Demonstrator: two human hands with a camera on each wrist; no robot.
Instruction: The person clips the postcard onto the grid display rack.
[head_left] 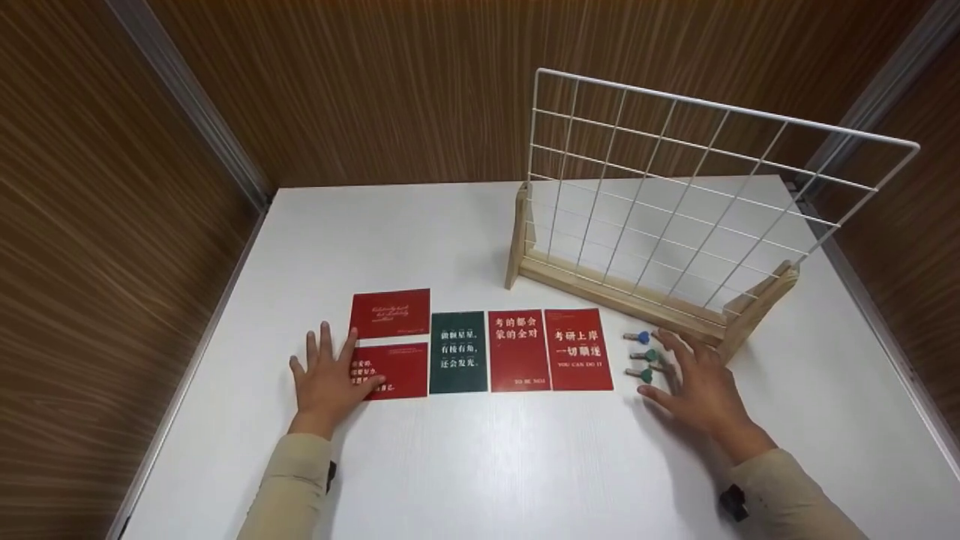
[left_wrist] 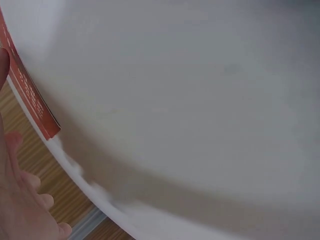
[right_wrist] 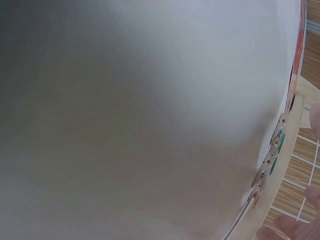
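My left hand (head_left: pixel 326 386), fingers spread, lies over the left edge of a red card (head_left: pixel 409 367) with white writing. Another red card (head_left: pixel 390 301) lies just above that one. To their right, in a row, are a dark green card (head_left: pixel 458 381) and two upright red cards, the nearer (head_left: pixel 517 360) beside the farther (head_left: pixel 579 377). Small wooden clothespins with a blue heart (head_left: pixel 643 337) and green hearts (head_left: pixel 645 375) lie right of the cards. Over them my right hand (head_left: pixel 705 394) hovers with parted fingers, gripping nothing; in the right wrist view the clothespins (right_wrist: pixel 275 145) show edge-on.
A white wire grid (head_left: pixel 660 165) stands upright in a wooden base (head_left: pixel 622 295) at the back right, close beyond my right fingers. The white table (head_left: pixel 487 465) is bounded by wood-grain panels (head_left: pixel 375 90) at the back and sides.
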